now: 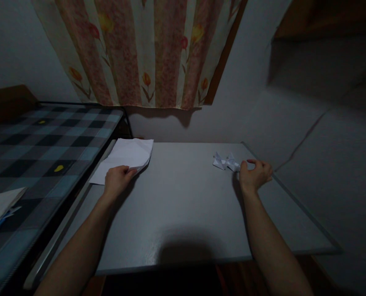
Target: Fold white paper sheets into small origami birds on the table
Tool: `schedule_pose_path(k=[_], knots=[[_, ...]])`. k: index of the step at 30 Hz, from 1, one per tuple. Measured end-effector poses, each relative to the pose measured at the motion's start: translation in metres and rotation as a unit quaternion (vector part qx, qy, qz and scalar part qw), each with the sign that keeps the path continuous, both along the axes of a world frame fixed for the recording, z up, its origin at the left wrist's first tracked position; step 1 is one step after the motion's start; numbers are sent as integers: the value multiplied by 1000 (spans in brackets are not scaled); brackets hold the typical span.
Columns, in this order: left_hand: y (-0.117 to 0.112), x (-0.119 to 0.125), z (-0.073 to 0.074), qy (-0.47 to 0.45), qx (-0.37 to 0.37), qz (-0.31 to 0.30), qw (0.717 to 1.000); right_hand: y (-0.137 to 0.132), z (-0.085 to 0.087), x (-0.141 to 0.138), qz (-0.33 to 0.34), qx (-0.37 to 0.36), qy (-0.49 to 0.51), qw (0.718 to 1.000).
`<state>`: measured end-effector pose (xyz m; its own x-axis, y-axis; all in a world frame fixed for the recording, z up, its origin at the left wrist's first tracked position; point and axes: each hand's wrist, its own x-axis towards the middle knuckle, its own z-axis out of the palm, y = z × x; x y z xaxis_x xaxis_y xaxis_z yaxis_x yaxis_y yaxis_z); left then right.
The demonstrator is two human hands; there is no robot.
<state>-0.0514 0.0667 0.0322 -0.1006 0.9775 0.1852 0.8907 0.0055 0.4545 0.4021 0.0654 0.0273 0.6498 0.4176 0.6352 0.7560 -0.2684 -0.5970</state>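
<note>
My left hand (118, 181) is closed on the near right edge of a stack of white paper sheets (130, 152), thumb on top. The stack lies at the far left of the table, its right edge slightly lifted. At the far right my right hand (255, 176) is curled, thumb and forefinger bent towards each other around a small white piece that looks like folded paper, mostly hidden by the hand. Just left of its thumb stand two small folded paper figures (219, 161) with pointed tips, side by side; the nearer one almost touches the thumb.
The white table (176, 197) meets the wall at the back and right. A bed with a checked cover (62, 139) stands along the left, with folded cloth or paper (4, 203) on it. A tulip-patterned curtain (146, 53) hangs behind; a wooden shelf (330, 20) juts out at upper right.
</note>
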Motion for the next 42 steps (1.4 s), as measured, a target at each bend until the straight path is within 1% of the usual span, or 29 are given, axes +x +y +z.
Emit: schedule_pose_path(k=[3,5,9,11,13,15,16,17,19,21,24,26,28,29,32,34,35,36,38,39,40,41,42], knots=[[1,-2,0,24,26,31,999,1,-1,-1,2,5,-9,1000],[2,-1,0,12,23,40,999,1,-1,-2,6,5,-16,1000],[3,-4,2,-50,19,14,998,1,0,-3,12,9,-22,1000],[4,-8,4,-73,28,13,997,1,0,-4,13,16,-23,1000],[3,-10,6,-85,81,26,993,0,1,-6,14,25,-27,999],[-1,-8,9,-82,176,27,980,-1,3,-10,19,37,-33,999],[-4,-4,11,-75,227,15,971,-2,3,-12,24,43,-36,998],[-8,0,12,-64,270,-10,961,-2,3,-16,33,51,-40,997],[-16,14,13,-43,314,-80,945,-3,3,-24,60,64,-50,995],[-25,31,11,-15,339,-142,930,-3,2,-35,99,74,-59,991],[-38,60,3,39,321,-229,918,-4,-1,-55,182,82,-74,977],[-47,78,-4,59,297,-285,909,-5,-2,-69,255,90,-88,959],[-53,93,-9,58,274,-327,903,-5,-3,-81,322,85,-97,938],[-56,99,-11,50,267,-337,901,-6,-4,-87,352,76,-101,928],[-62,115,-13,3,220,-352,910,-6,-7,-103,444,14,-110,889],[-66,123,-13,-55,172,-357,916,-6,-12,-112,507,-48,-119,853],[-67,125,-13,-91,140,-368,915,-7,-15,-117,536,-84,-126,831],[-67,126,-14,-130,101,-389,907,-7,-18,-120,561,-123,-136,807],[-66,123,-14,-208,34,-435,875,-9,-25,-126,596,-202,-160,760],[-64,119,-14,-236,14,-452,860,-9,-28,-127,604,-239,-173,741],[-60,114,-14,-250,14,-453,856,-10,-30,-128,606,-271,-187,724],[-56,107,-14,-241,25,-438,866,-11,-31,-128,604,-297,-202,712],[-50,100,-14,-203,44,-416,885,-12,-32,-128,600,-318,-215,702]])
